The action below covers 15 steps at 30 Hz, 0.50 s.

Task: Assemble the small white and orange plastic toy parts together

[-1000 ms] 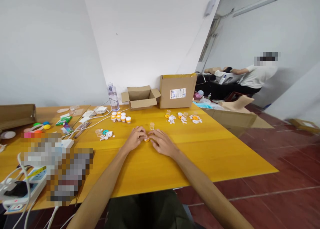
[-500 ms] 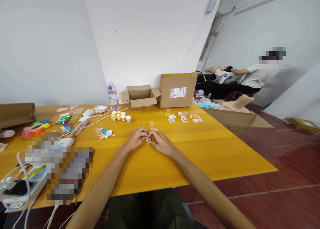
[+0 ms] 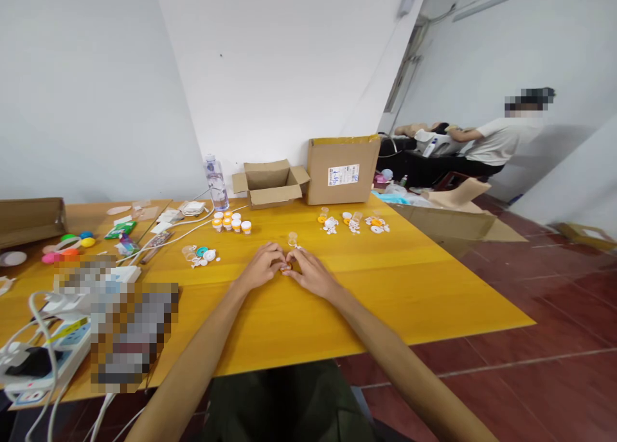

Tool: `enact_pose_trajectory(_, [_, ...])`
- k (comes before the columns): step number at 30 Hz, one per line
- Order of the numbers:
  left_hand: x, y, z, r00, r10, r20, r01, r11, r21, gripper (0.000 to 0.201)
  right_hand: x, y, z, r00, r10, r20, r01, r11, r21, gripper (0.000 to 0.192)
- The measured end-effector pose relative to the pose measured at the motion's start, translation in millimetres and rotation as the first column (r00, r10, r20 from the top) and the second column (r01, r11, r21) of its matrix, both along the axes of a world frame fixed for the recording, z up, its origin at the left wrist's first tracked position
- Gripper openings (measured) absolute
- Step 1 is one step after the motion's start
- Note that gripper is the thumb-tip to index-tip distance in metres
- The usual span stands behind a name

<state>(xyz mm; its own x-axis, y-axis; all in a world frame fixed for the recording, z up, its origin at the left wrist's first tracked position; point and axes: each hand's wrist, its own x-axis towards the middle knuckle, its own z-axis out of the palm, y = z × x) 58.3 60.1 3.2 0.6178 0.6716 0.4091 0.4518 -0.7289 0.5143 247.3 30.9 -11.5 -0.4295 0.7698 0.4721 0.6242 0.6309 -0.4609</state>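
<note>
Resting on the yellow table (image 3: 299, 326), the left hand (image 3: 261, 268) and right hand (image 3: 308, 273) meet fingertip to fingertip, both curled and pinching one tiny piece (image 3: 284, 268) between them; it is mostly hidden by the fingers, so its colour and shape cannot be told; it sits low over the tabletop, near the table's middle. Just beyond the fingertips stands a small clear vial (image 3: 292, 238), upright and uncapped; whether anything is inside cannot be told. Further back on the left a tight cluster of small capped vials (image 3: 231, 223) stands upright, orange below and white on top; on the right a scatter of loose orange and white parts (image 3: 353, 223) lies flat, with a couple of clear vials among them. Left of the hands lies a small heap of white and teal bits (image 3: 200, 256). Along the wall edge stand an open cardboard box (image 3: 270, 184), flaps spread, its inside in shadow; beside it a taller cardboard box (image 3: 342, 170) with a white label; and a clear water bottle (image 3: 214, 182), upright. Another person (image 3: 496, 143) sits well apart at the far right.
</note>
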Motion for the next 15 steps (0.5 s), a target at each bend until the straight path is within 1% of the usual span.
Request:
enact_pose_trajectory(9, [2.1,-3.2,2.2,0.999,0.023,-0.026,-0.023,0.999,0.024,0.015,-0.5,-2.6,3.9,1.000,-0.017,-0.004,0.017,1.000,-0.024,0.013])
enact_pose_trajectory(15, [2.2,-4.1,3.2,1.000,0.013,-0.023,-0.012,1.000,0.024,0.014,-0.8,-1.6,3.5,1.000,-0.024,0.000,0.024,0.999,-0.022,0.017])
